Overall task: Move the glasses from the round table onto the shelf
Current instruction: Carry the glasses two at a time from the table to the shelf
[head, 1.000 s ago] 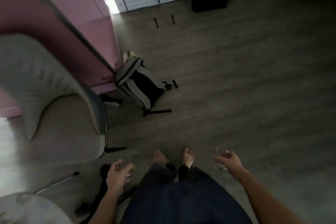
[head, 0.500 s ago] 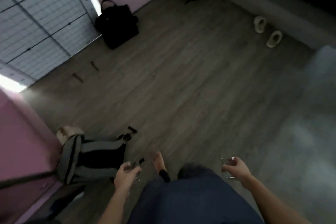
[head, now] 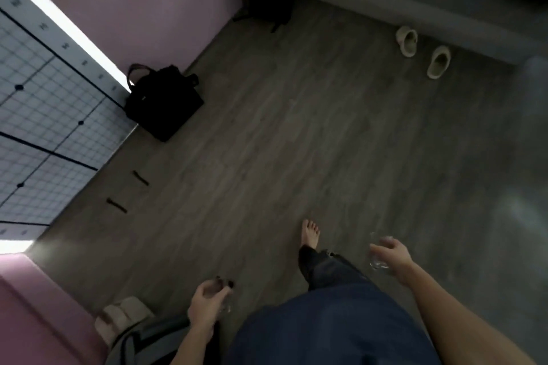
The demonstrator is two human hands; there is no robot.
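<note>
The left hand (head: 207, 307) is curled around a clear glass (head: 225, 304), mostly hidden. The right hand (head: 393, 258) grips a second glass (head: 377, 255). Farther ahead of it, two slippers (head: 422, 52) sit on the wooden floor (head: 267, 142).

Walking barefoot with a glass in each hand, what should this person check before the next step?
1. Left hand grips its glass: ok, though the glass is mostly hidden.
2. Right hand grips its glass: ok.
3. Glasses upright: right ok, left cannot tell.
4. Floor ahead of the bare foot free of clutter: ok.
5. Slippers and black bag off the path: ok.
6. Shelf in sight: not ok.
</note>
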